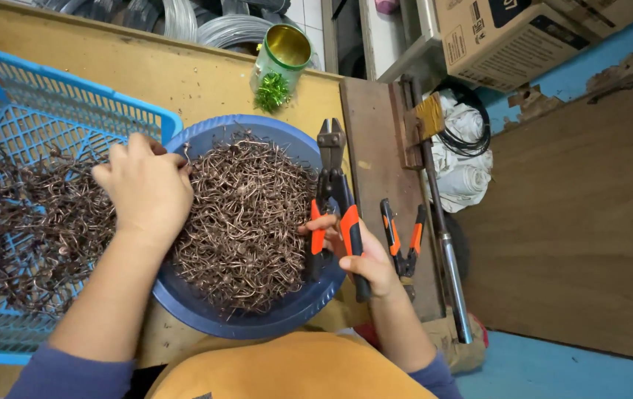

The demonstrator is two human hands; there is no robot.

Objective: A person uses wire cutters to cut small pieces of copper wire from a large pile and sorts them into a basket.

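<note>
Meanwhile left hand (148, 188) pinched hook (185, 154) over blue bowl (257, 321); right hand (366, 258) gripped bolt cutter (333, 199) handles, fingers closed around them.

Bowl (183, 303) of wire hooks (246, 214) centre – crate (6, 96) left, cutters (333, 199) right, can (281, 63) behind.

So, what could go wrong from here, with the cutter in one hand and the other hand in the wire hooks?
1. The left hand presses bare into the tangled wire hooks; sharp ends might prick the fingers.
2. The right hand holds the bolt cutter by one handle only, so it may slip or swing.
3. The blue bowl overhangs the table edge toward the lap and could tip.
</note>
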